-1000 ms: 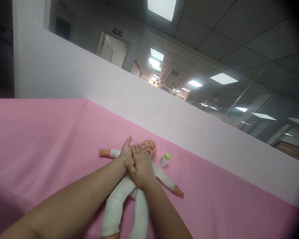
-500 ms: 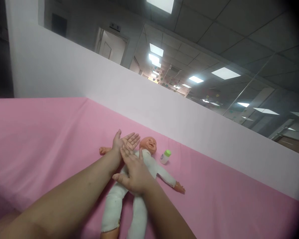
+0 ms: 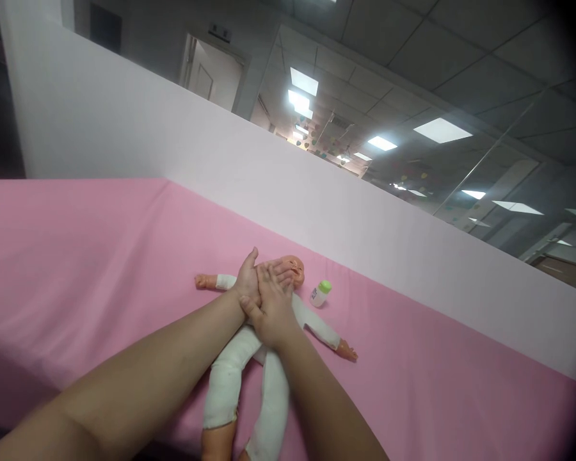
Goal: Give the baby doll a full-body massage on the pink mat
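A baby doll (image 3: 228, 371) with a white cloth body lies on its back on the pink sheet (image 3: 100, 269), its arms spread. Above its chest and partly over its face, my left hand (image 3: 249, 280) is turned palm up, fingers stretched out. My right hand (image 3: 274, 314) lies across that palm, touching it, with its fingers extended. Neither hand holds an object. A small white bottle with a green cap (image 3: 320, 294) stands, slightly tilted in view, beside the doll's head.
A white low wall (image 3: 269, 186) runs behind the sheet, with glass above it reflecting ceiling lights (image 3: 442, 130). A doorway (image 3: 214, 73) shows at the back left.
My left hand has moved right, now covering part of the doll's face. My right hand has slid up along the left palm and lies more fully over it. The view has shifted slightly.
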### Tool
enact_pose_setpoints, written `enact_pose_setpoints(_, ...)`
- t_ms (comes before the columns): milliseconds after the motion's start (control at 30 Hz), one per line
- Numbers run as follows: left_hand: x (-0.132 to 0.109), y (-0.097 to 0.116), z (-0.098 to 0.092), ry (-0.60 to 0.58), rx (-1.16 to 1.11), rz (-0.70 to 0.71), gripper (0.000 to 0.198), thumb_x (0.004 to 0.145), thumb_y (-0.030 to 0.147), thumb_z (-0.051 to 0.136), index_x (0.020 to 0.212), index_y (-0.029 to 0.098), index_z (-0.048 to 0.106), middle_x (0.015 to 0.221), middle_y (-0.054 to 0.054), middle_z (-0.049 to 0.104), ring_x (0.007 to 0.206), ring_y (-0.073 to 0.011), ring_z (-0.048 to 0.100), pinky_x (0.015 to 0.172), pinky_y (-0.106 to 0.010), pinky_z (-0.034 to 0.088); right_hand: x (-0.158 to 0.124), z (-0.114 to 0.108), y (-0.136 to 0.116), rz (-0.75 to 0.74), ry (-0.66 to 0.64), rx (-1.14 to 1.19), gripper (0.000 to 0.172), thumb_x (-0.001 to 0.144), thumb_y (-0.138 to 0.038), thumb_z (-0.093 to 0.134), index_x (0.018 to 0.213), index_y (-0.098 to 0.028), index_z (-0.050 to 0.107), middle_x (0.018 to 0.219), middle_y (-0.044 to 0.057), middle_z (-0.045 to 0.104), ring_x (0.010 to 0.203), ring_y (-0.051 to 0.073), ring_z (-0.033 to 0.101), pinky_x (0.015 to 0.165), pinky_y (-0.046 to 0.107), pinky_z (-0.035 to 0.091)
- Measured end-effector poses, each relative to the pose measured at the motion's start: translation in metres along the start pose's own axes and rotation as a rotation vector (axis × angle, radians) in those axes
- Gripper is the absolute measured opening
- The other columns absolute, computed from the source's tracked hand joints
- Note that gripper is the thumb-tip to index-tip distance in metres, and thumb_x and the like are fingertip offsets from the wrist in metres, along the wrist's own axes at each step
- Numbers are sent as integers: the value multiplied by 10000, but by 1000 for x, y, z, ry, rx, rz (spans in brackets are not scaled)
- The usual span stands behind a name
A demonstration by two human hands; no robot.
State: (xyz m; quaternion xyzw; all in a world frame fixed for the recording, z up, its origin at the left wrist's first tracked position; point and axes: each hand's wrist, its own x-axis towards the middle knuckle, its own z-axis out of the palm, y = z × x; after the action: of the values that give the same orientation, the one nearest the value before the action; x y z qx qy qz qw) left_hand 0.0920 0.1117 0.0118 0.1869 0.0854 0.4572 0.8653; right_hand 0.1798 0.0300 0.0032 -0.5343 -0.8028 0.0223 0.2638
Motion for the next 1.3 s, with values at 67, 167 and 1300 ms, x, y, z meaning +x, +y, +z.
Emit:
enact_pose_setpoints(67,0,6,-3,35,-12,34,798,953,685,414,1469,77,472,1342,-285,630,1205,-395,656,1018,-571,517,1,1,-1,15,22,-30,723,1019,-603,431,1617,-227,274,1661,116,284,1569,310,182,1233,638,-24)
enact_pose_setpoints(167,1,19,-10,99,-10,128,782,950,680,424,1437,72,497,1358,-292,612,1205,-391,656,992,-548,543,0,0,-3,-4,15,-56,709,1013,-604,455,1609,-254,295,1642,114,333,1556,314,227,1234,641,10)
enact_pose_setpoints(1300,3,30,-24,128,-22,160,827,901,756,447,1375,83,529,1377,-292,585,1256,-399,612,982,-527,550,-1,-2,10,-162,-66,9,796,959,-586,579,1598,-185,327,1628,116,364,1521,269,331,1255,456,246)
